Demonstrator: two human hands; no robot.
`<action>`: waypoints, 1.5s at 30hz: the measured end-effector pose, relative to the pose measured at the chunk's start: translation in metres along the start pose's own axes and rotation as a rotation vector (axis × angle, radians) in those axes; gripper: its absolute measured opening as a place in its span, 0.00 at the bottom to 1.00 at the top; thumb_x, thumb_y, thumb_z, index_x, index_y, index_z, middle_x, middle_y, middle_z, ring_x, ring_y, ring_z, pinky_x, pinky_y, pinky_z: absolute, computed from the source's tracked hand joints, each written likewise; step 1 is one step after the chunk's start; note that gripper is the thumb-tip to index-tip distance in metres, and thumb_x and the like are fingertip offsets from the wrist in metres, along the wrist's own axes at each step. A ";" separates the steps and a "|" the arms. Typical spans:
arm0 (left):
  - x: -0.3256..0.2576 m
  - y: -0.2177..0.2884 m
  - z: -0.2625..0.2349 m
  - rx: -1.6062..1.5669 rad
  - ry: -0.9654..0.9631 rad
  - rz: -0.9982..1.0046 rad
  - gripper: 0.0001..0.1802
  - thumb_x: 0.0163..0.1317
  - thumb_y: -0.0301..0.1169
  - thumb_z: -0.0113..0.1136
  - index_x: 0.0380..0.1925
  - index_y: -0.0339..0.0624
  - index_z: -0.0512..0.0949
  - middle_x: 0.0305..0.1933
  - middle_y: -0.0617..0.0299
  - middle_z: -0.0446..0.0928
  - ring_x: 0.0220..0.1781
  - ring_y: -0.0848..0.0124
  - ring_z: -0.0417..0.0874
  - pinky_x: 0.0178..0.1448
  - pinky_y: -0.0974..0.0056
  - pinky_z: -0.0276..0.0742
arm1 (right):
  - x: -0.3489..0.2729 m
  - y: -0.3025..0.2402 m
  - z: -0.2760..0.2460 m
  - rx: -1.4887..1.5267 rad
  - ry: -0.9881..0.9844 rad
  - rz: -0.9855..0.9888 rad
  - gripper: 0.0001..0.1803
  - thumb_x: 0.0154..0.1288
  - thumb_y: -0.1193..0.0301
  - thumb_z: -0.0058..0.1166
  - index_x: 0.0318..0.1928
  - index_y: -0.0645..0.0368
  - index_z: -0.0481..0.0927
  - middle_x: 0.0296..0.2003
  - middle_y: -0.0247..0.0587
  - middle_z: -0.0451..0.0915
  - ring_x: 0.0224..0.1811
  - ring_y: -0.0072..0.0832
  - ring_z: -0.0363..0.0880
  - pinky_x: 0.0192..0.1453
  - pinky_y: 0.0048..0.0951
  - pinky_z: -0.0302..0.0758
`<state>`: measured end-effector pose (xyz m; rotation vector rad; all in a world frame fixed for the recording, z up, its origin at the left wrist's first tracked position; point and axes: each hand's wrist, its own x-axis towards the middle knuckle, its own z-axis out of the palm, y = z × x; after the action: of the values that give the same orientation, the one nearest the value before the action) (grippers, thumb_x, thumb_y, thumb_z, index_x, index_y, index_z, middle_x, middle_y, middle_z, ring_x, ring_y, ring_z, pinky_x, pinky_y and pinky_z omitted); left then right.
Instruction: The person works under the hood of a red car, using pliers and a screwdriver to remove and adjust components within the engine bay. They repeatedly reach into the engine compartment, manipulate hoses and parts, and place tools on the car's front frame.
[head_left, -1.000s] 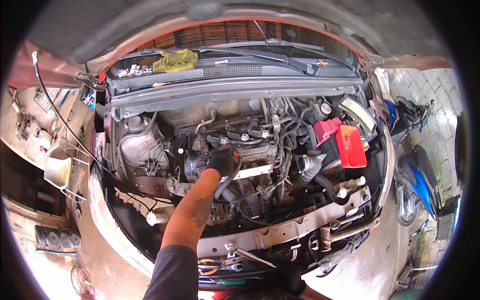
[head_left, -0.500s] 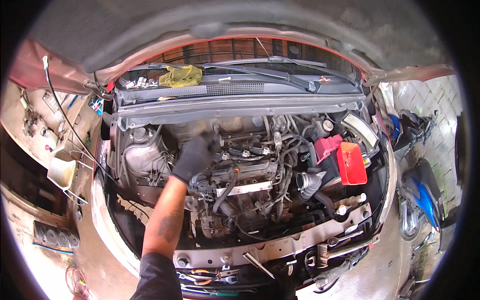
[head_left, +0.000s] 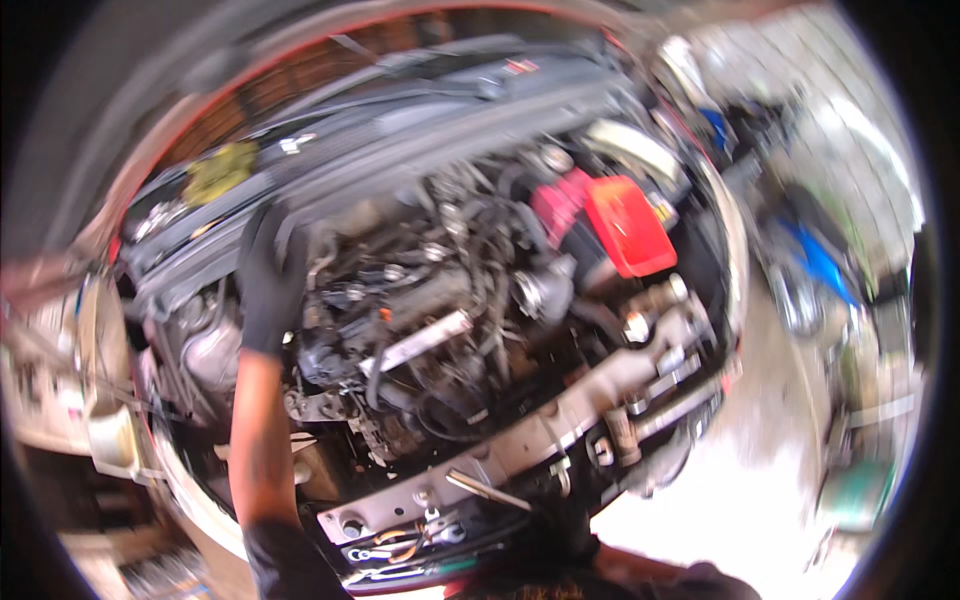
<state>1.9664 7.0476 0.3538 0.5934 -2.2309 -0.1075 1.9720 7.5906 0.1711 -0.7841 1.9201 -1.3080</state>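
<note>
My left hand [head_left: 270, 280], in a black glove, reaches over the left side of the engine bay toward the windshield cowl. Though motion blurs it, its fingers look stretched out, with nothing visible in them. Beside it is the car engine [head_left: 410, 320], with several dark ignition coils [head_left: 395, 272] along its top. A yellow-green cloth [head_left: 222, 172] and small metal parts [head_left: 160, 218] lie on the cowl beyond that hand. My right hand [head_left: 562, 528], dark-gloved, is low by the front of the car; its fingers cannot be made out. A metal bar [head_left: 487, 490] lies close to it.
A red plastic tray [head_left: 632, 228] sits at the right of the bay, near an air filter [head_left: 635, 148]. Pliers and wrenches [head_left: 405, 548] lie along the front edge. The raised hood [head_left: 110, 110] hangs overhead. A blue-and-black motorcycle [head_left: 822, 262] stands at right.
My left hand has moved from above the engine's coils toward the left and the cowl. The whole view has tilted and shifted. My right forearm now shows at the lower edge.
</note>
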 end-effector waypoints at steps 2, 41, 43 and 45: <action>-0.083 0.024 -0.045 0.084 -0.103 0.096 0.23 0.70 0.29 0.66 0.63 0.36 0.79 0.67 0.41 0.78 0.70 0.43 0.77 0.73 0.46 0.71 | -0.011 0.010 0.017 0.138 0.055 -0.017 0.16 0.71 0.67 0.58 0.55 0.55 0.85 0.37 0.49 0.87 0.37 0.45 0.87 0.39 0.44 0.81; -0.756 0.281 -0.320 0.657 0.277 -1.584 0.17 0.73 0.37 0.61 0.49 0.32 0.85 0.55 0.44 0.80 0.56 0.50 0.81 0.60 0.51 0.77 | 0.148 0.051 -0.343 -0.711 -0.072 -0.339 0.14 0.63 0.71 0.70 0.48 0.61 0.86 0.44 0.45 0.88 0.47 0.40 0.88 0.51 0.41 0.82; -0.750 0.277 -0.319 0.645 0.265 -1.575 0.18 0.73 0.37 0.61 0.50 0.32 0.85 0.55 0.44 0.80 0.56 0.51 0.81 0.60 0.51 0.76 | 0.152 0.055 -0.342 -0.536 -0.095 -0.318 0.10 0.66 0.74 0.65 0.47 0.61 0.86 0.40 0.41 0.88 0.42 0.37 0.87 0.49 0.40 0.81; -0.744 0.273 -0.317 0.586 0.292 -1.563 0.17 0.73 0.35 0.61 0.51 0.30 0.83 0.55 0.44 0.79 0.56 0.51 0.80 0.62 0.51 0.75 | 0.162 0.057 -0.343 -0.430 -0.143 -0.162 0.08 0.68 0.73 0.65 0.45 0.63 0.86 0.38 0.42 0.89 0.38 0.36 0.87 0.47 0.40 0.82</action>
<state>2.5148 7.6599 0.1234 2.3367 -1.0161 -0.1272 1.5961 7.6658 0.1769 -1.2323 2.0815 -0.9038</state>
